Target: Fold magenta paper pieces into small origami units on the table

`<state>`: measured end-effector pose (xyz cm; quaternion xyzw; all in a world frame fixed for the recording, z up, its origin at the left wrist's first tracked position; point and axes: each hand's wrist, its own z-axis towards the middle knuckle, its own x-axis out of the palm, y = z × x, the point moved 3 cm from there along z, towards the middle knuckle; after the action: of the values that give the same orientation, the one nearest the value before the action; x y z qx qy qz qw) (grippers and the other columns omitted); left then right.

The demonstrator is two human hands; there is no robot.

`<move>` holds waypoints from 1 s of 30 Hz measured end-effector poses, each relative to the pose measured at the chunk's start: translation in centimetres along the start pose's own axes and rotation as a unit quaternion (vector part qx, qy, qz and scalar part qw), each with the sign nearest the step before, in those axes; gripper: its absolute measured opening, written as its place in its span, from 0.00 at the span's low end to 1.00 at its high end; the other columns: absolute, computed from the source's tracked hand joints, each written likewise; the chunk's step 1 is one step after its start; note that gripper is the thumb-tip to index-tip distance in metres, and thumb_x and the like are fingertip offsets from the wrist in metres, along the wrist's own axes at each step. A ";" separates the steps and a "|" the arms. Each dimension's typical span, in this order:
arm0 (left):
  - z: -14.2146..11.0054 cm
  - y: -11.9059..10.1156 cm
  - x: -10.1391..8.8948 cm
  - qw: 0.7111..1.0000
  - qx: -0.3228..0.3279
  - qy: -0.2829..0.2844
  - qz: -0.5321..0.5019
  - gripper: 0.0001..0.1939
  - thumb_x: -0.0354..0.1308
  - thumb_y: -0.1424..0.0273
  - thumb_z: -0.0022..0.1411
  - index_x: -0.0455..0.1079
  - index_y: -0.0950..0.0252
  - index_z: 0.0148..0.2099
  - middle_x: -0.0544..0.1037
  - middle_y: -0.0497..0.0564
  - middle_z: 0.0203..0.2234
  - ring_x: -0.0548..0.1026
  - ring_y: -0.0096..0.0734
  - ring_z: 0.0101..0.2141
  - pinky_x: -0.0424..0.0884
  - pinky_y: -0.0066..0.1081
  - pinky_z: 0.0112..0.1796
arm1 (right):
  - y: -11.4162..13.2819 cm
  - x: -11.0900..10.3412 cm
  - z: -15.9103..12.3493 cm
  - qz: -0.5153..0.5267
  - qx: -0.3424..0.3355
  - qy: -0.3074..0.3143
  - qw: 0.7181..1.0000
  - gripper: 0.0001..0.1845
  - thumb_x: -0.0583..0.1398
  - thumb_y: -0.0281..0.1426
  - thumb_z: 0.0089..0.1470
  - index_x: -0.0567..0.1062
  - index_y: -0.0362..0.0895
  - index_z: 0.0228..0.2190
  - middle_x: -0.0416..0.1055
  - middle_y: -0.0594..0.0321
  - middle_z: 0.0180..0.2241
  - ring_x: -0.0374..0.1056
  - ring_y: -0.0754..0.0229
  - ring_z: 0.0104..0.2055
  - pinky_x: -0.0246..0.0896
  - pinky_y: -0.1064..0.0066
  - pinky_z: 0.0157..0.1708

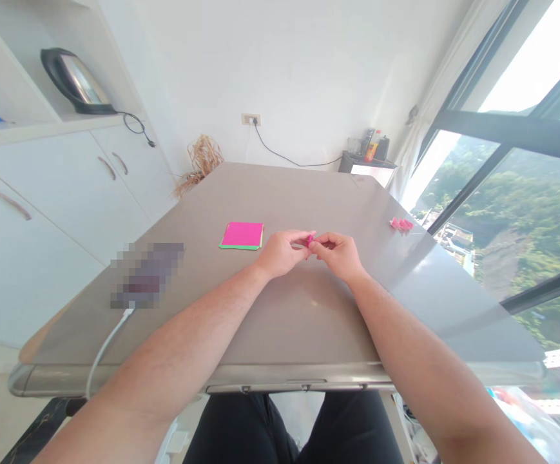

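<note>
Between my two hands, over the middle of the table [280,322], is a small piece of folded pink paper [310,240]. The fingers of my left hand [283,252] pinch it from the left. My right hand [337,254] grips it from the other side with thumb and curled fingers. Most of the paper is hidden by the fingertips, so its shape cannot be made out. Just left of my left hand lies a stack of square coloured paper [243,234], magenta on top with a green edge showing below.
Small pink folded pieces [401,224] lie near the table's right edge. On the left is a blurred-out flat object [147,277] with a white cable [108,341] running over the front edge. A low cabinet with bottles [372,147] stands beyond the far right corner.
</note>
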<state>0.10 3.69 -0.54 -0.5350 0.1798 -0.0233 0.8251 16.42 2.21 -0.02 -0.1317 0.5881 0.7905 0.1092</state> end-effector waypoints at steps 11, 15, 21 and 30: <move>-0.2 -0.5 -0.1 1.000 0.008 -0.001 0.006 0.18 0.67 0.68 0.55 0.78 0.62 0.49 0.80 0.54 0.44 0.79 0.37 0.43 0.79 0.37 0.43 | 0.4 0.1 -0.2 0.024 -0.013 -0.004 1.000 0.09 0.65 0.38 0.49 0.79 0.45 0.28 0.78 0.63 0.26 0.72 0.59 0.31 0.67 0.65 0.37; 0.0 -0.6 -0.1 1.000 0.004 0.003 0.001 0.17 0.67 0.67 0.55 0.79 0.62 0.48 0.80 0.54 0.42 0.79 0.37 0.41 0.79 0.37 0.42 | 0.3 0.2 -0.1 0.028 -0.018 -0.011 0.999 0.09 0.65 0.37 0.48 0.79 0.45 0.30 0.78 0.63 0.27 0.72 0.60 0.31 0.67 0.65 0.36; 0.0 -0.8 -0.2 1.000 0.006 0.003 0.004 0.17 0.66 0.67 0.55 0.79 0.61 0.48 0.81 0.53 0.41 0.79 0.35 0.39 0.78 0.37 0.42 | 0.2 0.2 -0.2 0.030 -0.022 -0.018 0.999 0.10 0.65 0.37 0.48 0.80 0.45 0.31 0.79 0.62 0.30 0.72 0.59 0.32 0.69 0.65 0.36; 0.1 -0.5 -0.4 1.000 0.005 -0.009 0.005 0.16 0.65 0.70 0.54 0.80 0.63 0.47 0.82 0.54 0.43 0.79 0.38 0.43 0.75 0.38 0.46 | 0.7 0.2 -0.5 -0.019 -0.062 -0.050 0.997 0.09 0.61 0.32 0.49 0.79 0.46 0.34 0.78 0.63 0.26 0.73 0.59 0.28 0.67 0.68 0.31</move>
<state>-0.15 3.69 0.05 -0.5301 0.1746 -0.0149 0.8296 16.03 1.57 0.41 -0.1094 0.5288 0.8292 0.1447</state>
